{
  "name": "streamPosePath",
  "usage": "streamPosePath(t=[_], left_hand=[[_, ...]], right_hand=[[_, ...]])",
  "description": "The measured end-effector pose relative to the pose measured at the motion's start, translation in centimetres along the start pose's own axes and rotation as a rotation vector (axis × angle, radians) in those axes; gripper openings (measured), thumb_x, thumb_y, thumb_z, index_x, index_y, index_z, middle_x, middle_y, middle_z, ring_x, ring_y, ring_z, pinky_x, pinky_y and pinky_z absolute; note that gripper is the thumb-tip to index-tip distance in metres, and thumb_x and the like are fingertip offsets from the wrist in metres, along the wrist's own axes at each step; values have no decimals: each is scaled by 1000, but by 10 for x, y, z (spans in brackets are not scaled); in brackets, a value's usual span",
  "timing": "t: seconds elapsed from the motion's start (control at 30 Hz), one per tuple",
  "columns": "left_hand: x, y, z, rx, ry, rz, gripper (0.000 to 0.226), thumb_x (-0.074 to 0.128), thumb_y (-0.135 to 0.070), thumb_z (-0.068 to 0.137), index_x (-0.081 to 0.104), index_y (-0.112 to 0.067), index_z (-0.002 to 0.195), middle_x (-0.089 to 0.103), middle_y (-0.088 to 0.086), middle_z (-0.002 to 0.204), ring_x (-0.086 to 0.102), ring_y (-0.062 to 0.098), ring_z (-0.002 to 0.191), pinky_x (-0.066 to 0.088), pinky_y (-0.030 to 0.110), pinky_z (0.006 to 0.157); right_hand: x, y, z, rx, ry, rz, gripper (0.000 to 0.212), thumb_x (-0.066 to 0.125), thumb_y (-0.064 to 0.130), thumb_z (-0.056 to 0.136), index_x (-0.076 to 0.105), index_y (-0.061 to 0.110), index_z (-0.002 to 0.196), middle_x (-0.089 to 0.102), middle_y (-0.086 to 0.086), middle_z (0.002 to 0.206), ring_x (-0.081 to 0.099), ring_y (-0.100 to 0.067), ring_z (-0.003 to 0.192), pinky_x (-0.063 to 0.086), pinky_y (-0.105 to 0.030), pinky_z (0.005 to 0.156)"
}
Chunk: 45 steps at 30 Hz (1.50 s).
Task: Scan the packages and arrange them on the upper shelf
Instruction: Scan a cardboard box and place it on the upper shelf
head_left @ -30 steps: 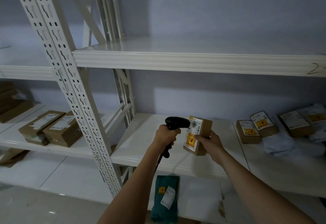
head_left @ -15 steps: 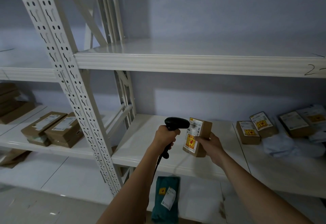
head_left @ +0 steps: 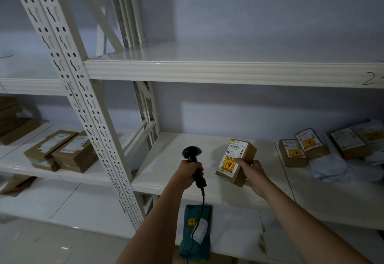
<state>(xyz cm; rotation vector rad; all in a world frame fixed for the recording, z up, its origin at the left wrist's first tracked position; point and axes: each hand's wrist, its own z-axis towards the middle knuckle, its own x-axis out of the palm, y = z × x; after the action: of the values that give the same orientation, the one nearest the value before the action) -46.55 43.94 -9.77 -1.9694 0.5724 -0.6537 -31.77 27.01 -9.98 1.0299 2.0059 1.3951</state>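
Observation:
My left hand (head_left: 188,173) grips the handle of a black barcode scanner (head_left: 194,161), its head up and its cable hanging down. My right hand (head_left: 252,173) holds a small brown cardboard package (head_left: 239,157) by its lower right side. The package carries a white shipping label and a yellow-red fragile sticker, both turned toward me. Scanner and package hover over the middle shelf (head_left: 166,182), a short gap apart. Above them the white upper shelf (head_left: 207,72) shows a bare top.
Several labelled brown packages (head_left: 307,149) and pale bags (head_left: 332,170) lie on the middle shelf at the right. Two boxes (head_left: 62,151) sit on the left bay. A green parcel (head_left: 196,232) lies on the bottom shelf. A perforated white upright (head_left: 83,106) stands left of my hands.
The scanner has drawn back from the package to the left, widening the gap. The package's label now faces more toward me. The view has shifted slightly.

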Motion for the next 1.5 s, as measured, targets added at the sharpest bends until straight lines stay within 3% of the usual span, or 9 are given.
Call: streamPosePath(t=[0.23, 0.37, 0.5, 0.63, 0.8, 0.97, 1.2, 1.37, 1.5], left_hand=[[-6, 25, 30, -47, -136, -153, 7, 61, 12, 85, 58, 10, 91, 56, 18, 74, 55, 31, 65, 52, 42, 71], [-7, 33, 46, -29, -234, -10, 14, 71, 1, 83, 65, 4, 95, 63, 16, 89, 61, 34, 85, 53, 44, 86], [-7, 42, 64, -18, -262, 133, 29, 74, -2, 82, 68, 7, 110, 65, 16, 94, 62, 31, 87, 51, 35, 81], [-1, 52, 80, -40, -260, 305, 36, 75, -9, 82, 69, 4, 115, 70, 18, 101, 66, 33, 93, 54, 36, 83], [9, 62, 96, -54, -275, 482, 36, 72, -20, 86, 68, -3, 118, 70, 18, 106, 66, 34, 99, 55, 34, 86], [20, 71, 105, -94, -313, 563, 31, 70, -22, 87, 70, -1, 110, 66, 13, 92, 65, 30, 91, 56, 36, 85], [25, 75, 112, -114, -329, 635, 33, 61, -16, 92, 62, -8, 125, 64, 18, 119, 62, 33, 107, 53, 38, 93], [29, 74, 107, -111, -250, 809, 32, 52, -14, 94, 62, -2, 122, 65, 19, 118, 61, 35, 108, 51, 41, 96], [39, 63, 91, -59, -248, 872, 41, 51, -10, 94, 51, 0, 134, 57, 20, 131, 54, 35, 119, 47, 37, 100]], right_hand=[[-6, -4, 4, 77, 34, 96, 41, 66, 30, 95, 60, 14, 132, 73, -7, 117, 68, -25, 107, 55, -48, 95], [-9, -11, 15, 136, 1, 87, 43, 66, 34, 94, 60, 12, 131, 73, -9, 115, 69, -27, 105, 55, -48, 94], [-14, -15, 25, 187, 15, 80, 43, 65, 31, 95, 60, 11, 132, 73, -10, 114, 68, -28, 105, 55, -47, 93], [-21, -15, 32, 183, 38, 40, 38, 64, 25, 96, 60, 12, 131, 73, -4, 103, 68, -21, 96, 56, -37, 75], [-34, -18, 49, 189, 38, 3, 49, 69, 24, 92, 54, 13, 137, 71, -7, 116, 68, -21, 101, 57, -35, 69], [-40, -28, 65, 201, 8, -12, 63, 77, 24, 86, 49, 16, 141, 70, -8, 121, 68, -28, 106, 60, -44, 79], [-36, -29, 66, 207, 20, 45, 67, 73, 29, 89, 36, 24, 144, 69, -10, 121, 73, -30, 99, 61, -49, 80], [-33, -20, 66, 187, 45, 67, 44, 63, 27, 95, 54, 16, 137, 74, -10, 114, 74, -30, 98, 60, -49, 83], [-33, -9, 59, 142, 57, 41, 31, 50, 22, 100, 57, 16, 129, 74, -10, 110, 73, -28, 95, 60, -41, 74]])
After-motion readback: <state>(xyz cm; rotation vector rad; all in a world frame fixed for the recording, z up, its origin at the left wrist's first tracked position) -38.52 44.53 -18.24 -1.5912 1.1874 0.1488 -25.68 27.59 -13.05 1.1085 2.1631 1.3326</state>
